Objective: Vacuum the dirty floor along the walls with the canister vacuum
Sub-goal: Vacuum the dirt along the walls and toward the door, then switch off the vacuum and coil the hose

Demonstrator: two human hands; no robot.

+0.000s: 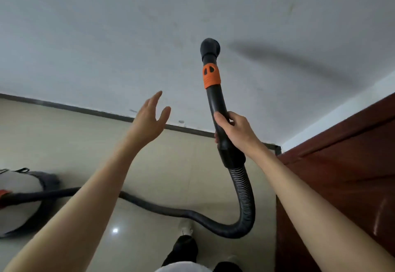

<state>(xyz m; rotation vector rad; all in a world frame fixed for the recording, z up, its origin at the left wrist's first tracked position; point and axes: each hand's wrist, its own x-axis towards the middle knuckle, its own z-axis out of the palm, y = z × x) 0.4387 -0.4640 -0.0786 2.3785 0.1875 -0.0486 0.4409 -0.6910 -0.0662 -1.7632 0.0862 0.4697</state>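
The right hand (235,129), right of centre in the frame, wraps its fingers and thumb round the black curved handle tube (220,120) of the vacuum hose, holding it raised with its end pointing up toward the upper middle of the frame. An orange collar (211,76) rings the tube above the hand, and above that sits a round black nozzle end (210,47), seen against the pale wall (106,36). A dark blurred shadow (288,62) lies on the wall to the right of the nozzle. The left hand (149,120), just left of centre, holds nothing: its fingers are straight and spread, palm turned toward the tube, apart from it. Below the right hand the ribbed black hose (245,197) drops, loops at the lower middle, and runs left across the beige tiled floor (74,139) to the canister vacuum (19,186), which lies at the left edge, grey-white with a dark rim and an orange fitting where the hose joins. A dark baseboard (85,109) runs along the foot of the wall. A reddish-brown wooden panel (342,175) fills the right side. At the bottom edge, dark trousers and 1 pale shoe (186,228) show.
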